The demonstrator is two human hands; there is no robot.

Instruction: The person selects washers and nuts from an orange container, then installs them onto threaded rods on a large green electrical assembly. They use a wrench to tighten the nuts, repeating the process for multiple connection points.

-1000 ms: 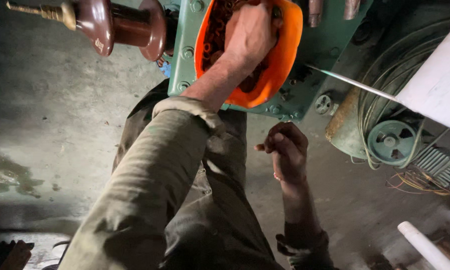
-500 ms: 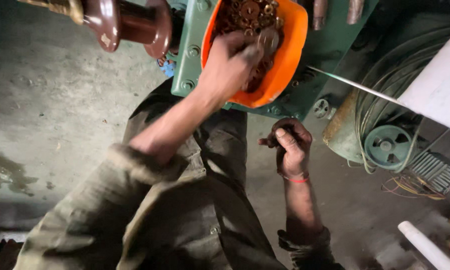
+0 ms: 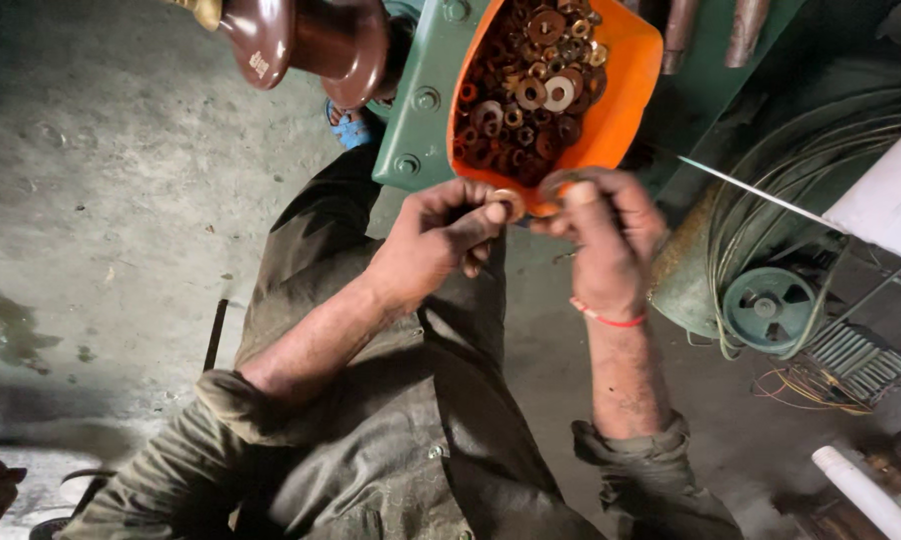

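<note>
The left hand (image 3: 436, 240) pinches a small brass washer (image 3: 508, 205) at its fingertips, right against the right hand (image 3: 606, 235), which is curled on something too hidden to name. Pinched so lightly, the washer could slip and drop. Just beyond the grip, a nudge might tip the orange tub (image 3: 611, 110) of washers.

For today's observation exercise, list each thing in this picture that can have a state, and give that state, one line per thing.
Left hand: fingers pinched on a small brass washer.
Right hand: fingers curled, tips meeting the left hand's; what it grips is unclear.
Orange tub: open, full of rusty and brass washers, resting on the green machine.
Brown insulator: lying sideways.
Wire coil: wound up.
Sleeves: pushed up.
</note>
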